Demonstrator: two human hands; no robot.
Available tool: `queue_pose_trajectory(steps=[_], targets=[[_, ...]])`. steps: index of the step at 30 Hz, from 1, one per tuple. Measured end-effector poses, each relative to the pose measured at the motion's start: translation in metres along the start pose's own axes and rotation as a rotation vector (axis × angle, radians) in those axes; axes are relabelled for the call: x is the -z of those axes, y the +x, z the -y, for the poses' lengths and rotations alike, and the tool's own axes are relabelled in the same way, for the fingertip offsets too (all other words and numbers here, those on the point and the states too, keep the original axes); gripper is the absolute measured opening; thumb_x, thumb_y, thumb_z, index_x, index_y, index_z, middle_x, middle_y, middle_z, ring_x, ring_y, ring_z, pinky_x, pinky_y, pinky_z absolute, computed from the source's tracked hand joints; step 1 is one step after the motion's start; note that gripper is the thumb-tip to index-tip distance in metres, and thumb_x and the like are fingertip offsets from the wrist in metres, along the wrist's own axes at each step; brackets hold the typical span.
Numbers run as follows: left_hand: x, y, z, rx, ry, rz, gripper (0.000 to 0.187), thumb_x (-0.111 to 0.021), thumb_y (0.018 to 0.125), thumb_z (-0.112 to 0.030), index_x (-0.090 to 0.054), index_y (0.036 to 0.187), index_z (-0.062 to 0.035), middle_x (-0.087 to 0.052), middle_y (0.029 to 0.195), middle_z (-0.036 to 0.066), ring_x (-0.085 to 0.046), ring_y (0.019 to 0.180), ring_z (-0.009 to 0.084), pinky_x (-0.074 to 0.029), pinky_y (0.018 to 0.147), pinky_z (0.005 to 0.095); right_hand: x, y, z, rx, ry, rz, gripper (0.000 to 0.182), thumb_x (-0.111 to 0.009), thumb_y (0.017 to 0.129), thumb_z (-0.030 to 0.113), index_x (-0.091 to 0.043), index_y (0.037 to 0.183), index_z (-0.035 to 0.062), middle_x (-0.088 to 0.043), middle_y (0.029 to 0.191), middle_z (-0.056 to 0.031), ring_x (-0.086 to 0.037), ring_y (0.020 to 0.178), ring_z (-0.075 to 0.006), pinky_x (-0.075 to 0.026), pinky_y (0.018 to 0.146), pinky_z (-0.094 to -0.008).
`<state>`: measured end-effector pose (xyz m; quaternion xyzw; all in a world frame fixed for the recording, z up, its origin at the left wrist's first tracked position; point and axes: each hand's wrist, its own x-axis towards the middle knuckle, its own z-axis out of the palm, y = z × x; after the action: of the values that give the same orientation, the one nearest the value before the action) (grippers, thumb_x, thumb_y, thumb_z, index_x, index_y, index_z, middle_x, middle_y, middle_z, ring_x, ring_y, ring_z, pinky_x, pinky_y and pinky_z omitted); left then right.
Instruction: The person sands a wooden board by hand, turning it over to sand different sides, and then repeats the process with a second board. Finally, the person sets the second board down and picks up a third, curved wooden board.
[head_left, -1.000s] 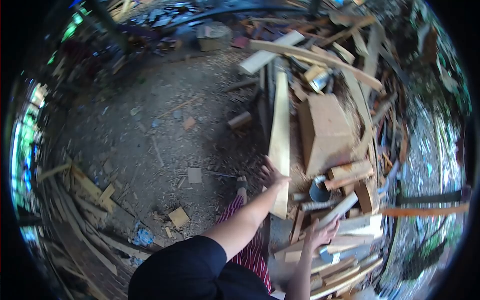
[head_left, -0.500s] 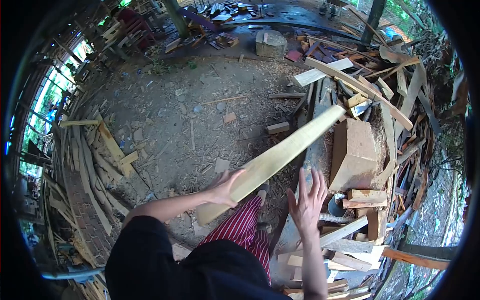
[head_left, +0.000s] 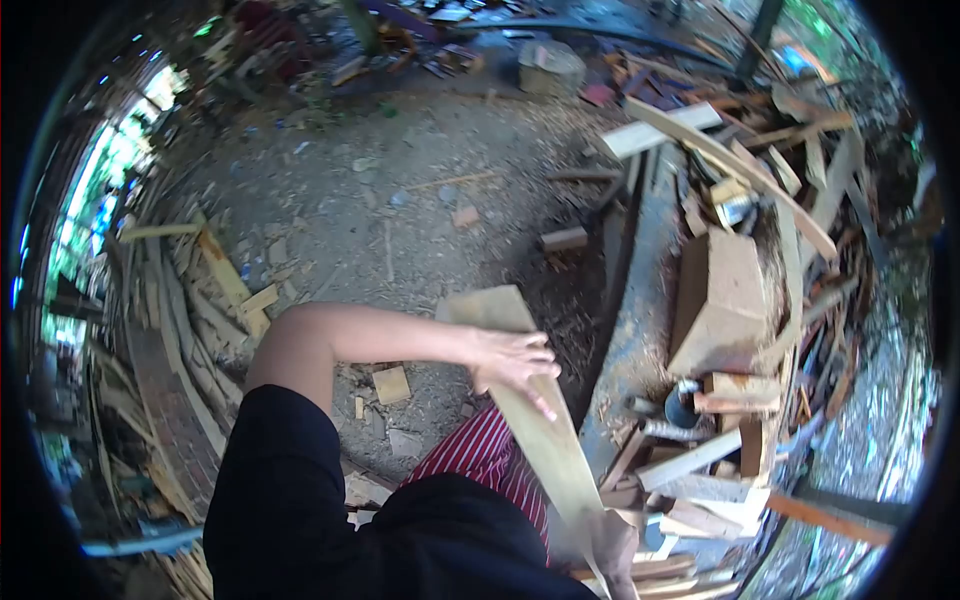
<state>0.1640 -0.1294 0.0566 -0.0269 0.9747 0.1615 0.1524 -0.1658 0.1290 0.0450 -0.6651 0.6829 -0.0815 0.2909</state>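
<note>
A long, pale wooden board [head_left: 535, 425] slants in front of my body, its wide end up near the middle and its narrower end low on the right. My left hand [head_left: 515, 368] lies across the upper part of the board, fingers over its face and holding it. Close to my body, my right hand [head_left: 615, 545] grips the lower end; it is slightly blurred and its fingers are partly hidden. Beside the board on the right is a worn, thick timber bench [head_left: 640, 300].
A large angular wood block [head_left: 715, 300] stands on the bench side, with small offcuts [head_left: 740, 390] and a dark cup-like container [head_left: 680, 408] near it. Long planks [head_left: 740, 170] lie beyond. Scrap strips [head_left: 185, 320] pile up at left. Chips cover the dirt floor [head_left: 330, 200].
The board has swung round: its narrow end, pointing away to the upper right before, is now low by my body. My right hand, open and apart earlier, now grips it.
</note>
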Motion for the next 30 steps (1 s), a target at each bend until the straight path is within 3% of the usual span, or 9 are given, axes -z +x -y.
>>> queue_pose_trajectory(steps=[3, 7, 9, 12, 14, 15, 19, 24, 30], targets=[[0.013, 0.054, 0.038, -0.016, 0.078, 0.003, 0.111, -0.078, 0.062, -0.011, -0.016, 0.145, -0.0532, -0.034, 0.147, 0.018, -0.03, 0.138, 0.0332, -0.015, 0.113, 0.0632, -0.006, 0.003, 0.013, -0.26, -0.001, -0.169, 0.048, -0.064, 0.087, 0.043, -0.055, 0.06, 0.0043, -0.055, 0.052, -0.0173, -0.058, 0.048, -0.0347, -0.043, 0.048, -0.0434], [-0.024, 0.119, 0.067, 0.213, 0.138, -0.318, 0.104, -0.071, 0.07, -0.005, -0.016, 0.146, -0.0505, -0.022, 0.154, 0.012, -0.021, 0.143, 0.029, -0.011, 0.117, 0.058, -0.035, 0.04, 0.005, -0.435, 0.167, -0.296, 0.051, -0.058, 0.091, 0.046, -0.058, 0.066, 0.0008, -0.057, 0.057, -0.0217, -0.062, 0.057, -0.0403, -0.045, 0.051, -0.0456], [-0.014, 0.133, 0.059, 0.315, -0.084, -0.4, 0.092, -0.063, 0.072, -0.002, -0.025, 0.148, -0.0389, -0.023, 0.151, 0.014, -0.03, 0.138, 0.0332, -0.021, 0.116, 0.0509, -0.049, 0.063, 0.0, -0.517, 0.245, -0.285, 0.056, -0.057, 0.091, 0.048, -0.059, 0.067, -0.0026, -0.053, 0.058, -0.0261, -0.056, 0.053, -0.042, -0.041, 0.05, -0.0476], [-0.037, 0.142, 0.046, 0.47, -0.225, -0.724, 0.086, -0.062, 0.074, -0.002, -0.027, 0.149, -0.0238, -0.033, 0.141, 0.015, -0.045, 0.121, 0.0339, -0.038, 0.105, 0.047, -0.066, 0.109, -0.004, -0.563, 0.397, -0.366, 0.058, -0.055, 0.093, 0.046, -0.058, 0.066, -0.0053, -0.049, 0.054, -0.0258, -0.048, 0.046, -0.0309, -0.037, 0.05, -0.0461], [-0.051, 0.136, 0.034, 0.586, -0.473, -0.684, 0.084, -0.06, 0.076, -0.002, -0.024, 0.15, -0.0221, -0.033, 0.139, 0.016, -0.047, 0.119, 0.0312, -0.042, 0.102, 0.043, -0.071, 0.139, 0.003, -0.554, 0.482, -0.38, 0.061, -0.054, 0.094, 0.047, -0.055, 0.065, -0.0074, -0.041, 0.049, -0.0131, -0.035, 0.052, -0.0139, -0.032, 0.048, -0.0393], [-0.06, 0.133, 0.029, 0.63, -0.645, -0.627, 0.084, -0.059, 0.077, -0.002, -0.021, 0.15, -0.0212, -0.032, 0.139, 0.016, -0.046, 0.121, 0.0296, -0.04, 0.104, 0.0433, -0.075, 0.156, 0.007, -0.552, 0.525, -0.399, 0.059, -0.054, 0.094, 0.045, -0.056, 0.066, -0.0061, -0.042, 0.049, -0.011, -0.034, 0.051, -0.0131, -0.031, 0.048, -0.0384], [-0.103, 0.126, 0.013, 0.705, -0.716, -0.682, 0.083, -0.062, 0.083, -0.008, -0.015, 0.151, -0.014, -0.035, 0.137, 0.02, -0.051, 0.112, 0.0293, -0.047, 0.093, 0.0368, -0.101, 0.209, 0.004, -0.628, 0.602, -0.401, 0.06, -0.06, 0.089, 0.048, -0.057, 0.065, -0.0067, -0.053, 0.052, -0.0188, -0.046, 0.049, -0.0222, -0.039, 0.052, -0.0429], [-0.145, 0.15, 0.023, 0.944, -1.108, -0.568, 0.074, -0.046, 0.098, -0.043, -0.011, 0.15, -0.0036, -0.042, 0.136, 0.027, -0.051, 0.12, 0.0338, -0.04, 0.101, 0.0404, -0.103, 0.265, 0.024, -0.698, 0.547, -0.448, 0.057, -0.062, 0.086, 0.051, -0.059, 0.067, -0.003, -0.058, 0.059, -0.022, -0.055, 0.052, -0.0306, -0.043, 0.057, -0.0456], [-0.135, 0.196, 0.05, 0.937, -1.03, -0.534, 0.065, -0.052, 0.095, -0.025, -0.021, 0.144, 0.0031, -0.039, 0.135, 0.029, -0.043, 0.126, 0.0367, -0.037, 0.104, 0.0435, -0.108, 0.278, 0.0, -0.803, 0.439, -0.334, 0.06, -0.059, 0.082, 0.062, -0.063, 0.074, 0.0024, -0.065, 0.071, -0.0228, -0.063, 0.069, -0.0424, -0.047, 0.065, -0.0522]])
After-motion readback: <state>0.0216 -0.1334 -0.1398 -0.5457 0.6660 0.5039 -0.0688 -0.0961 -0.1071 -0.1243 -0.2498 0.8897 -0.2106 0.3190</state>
